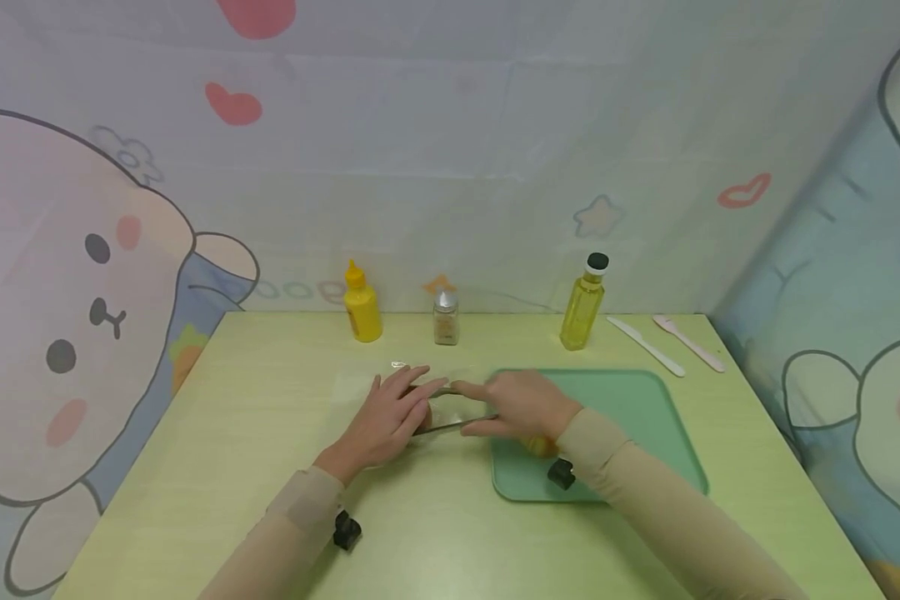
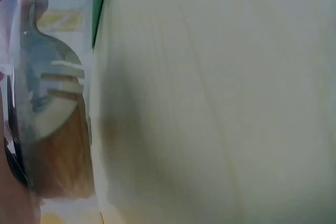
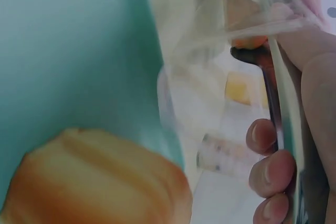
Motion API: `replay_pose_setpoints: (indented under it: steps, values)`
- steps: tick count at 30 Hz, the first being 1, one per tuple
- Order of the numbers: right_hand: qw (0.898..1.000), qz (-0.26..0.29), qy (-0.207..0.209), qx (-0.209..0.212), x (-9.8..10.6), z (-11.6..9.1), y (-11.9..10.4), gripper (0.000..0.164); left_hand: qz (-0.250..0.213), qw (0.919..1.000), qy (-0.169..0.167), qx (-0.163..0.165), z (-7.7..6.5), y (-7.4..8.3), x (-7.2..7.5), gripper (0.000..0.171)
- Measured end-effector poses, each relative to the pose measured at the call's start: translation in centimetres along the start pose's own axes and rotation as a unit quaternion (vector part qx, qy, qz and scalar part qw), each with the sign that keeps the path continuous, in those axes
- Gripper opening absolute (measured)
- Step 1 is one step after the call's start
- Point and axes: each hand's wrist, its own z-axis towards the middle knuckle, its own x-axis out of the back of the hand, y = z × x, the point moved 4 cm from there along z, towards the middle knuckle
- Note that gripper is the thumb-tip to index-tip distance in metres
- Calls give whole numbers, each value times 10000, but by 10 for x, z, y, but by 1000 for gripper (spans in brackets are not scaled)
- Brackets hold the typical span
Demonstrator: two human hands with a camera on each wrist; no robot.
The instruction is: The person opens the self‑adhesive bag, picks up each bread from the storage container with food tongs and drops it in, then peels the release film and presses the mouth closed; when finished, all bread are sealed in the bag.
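Note:
My right hand (image 1: 525,408) grips a pair of metal tongs (image 1: 444,427) with the thumb and fingers along the two arms. The slotted, fork-like tong head (image 2: 52,61) lies against a browned bread roll (image 2: 63,166) inside a clear plastic bag (image 3: 210,22). My left hand (image 1: 382,421) holds the bag at its mouth, fingers over the top and thumb on the near side, partly covering the roll in the head view. Another bread roll (image 3: 100,177) sits on the green tray (image 1: 637,417), below my right wrist.
Along the back of the table stand a yellow squeeze bottle (image 1: 363,308), a seasoning shaker (image 1: 446,318) and an oil bottle (image 1: 582,304). A white plastic knife (image 1: 645,345) and a pale pink plastic fork (image 1: 688,342) lie behind the tray. A printed cloth (image 1: 457,167) hangs behind.

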Motion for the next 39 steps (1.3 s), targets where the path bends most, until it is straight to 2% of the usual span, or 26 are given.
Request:
replay_pose_setpoints:
  steps: [7, 15, 19, 24, 28, 32, 35, 39]
  values:
    - [9993, 300, 187, 105, 0, 8, -11, 71, 11, 10000, 9, 4, 0, 5, -2, 44]
    - [9998, 115, 152, 78, -11, 17, -18, 65, -30, 9998, -6, -172, 0, 12, -4, 43]
    - [9996, 227, 142, -15, -12, 20, -22, 64, 32, 9997, 30, -224, 0, 11, -5, 43]
    - [9988, 411, -50, -243, -14, 20, -20, 70, 127, 9999, -1, -78, -1, 6, -4, 43]
    - [9973, 639, -129, -339, -12, 16, -14, 77, 109, 9999, -59, 65, -1, -1, -2, 44]
    - [9978, 564, -78, -329, -8, 8, -7, 77, 68, 9997, -136, 204, -2, -4, -1, 45]
    - [9980, 462, -59, -417, -2, -2, -3, 76, 62, 9997, -108, 233, -2, -5, -1, 46]
    - [9957, 669, -131, -632, 10, -19, 3, 76, 88, 9997, -33, 206, -3, -5, -2, 46]
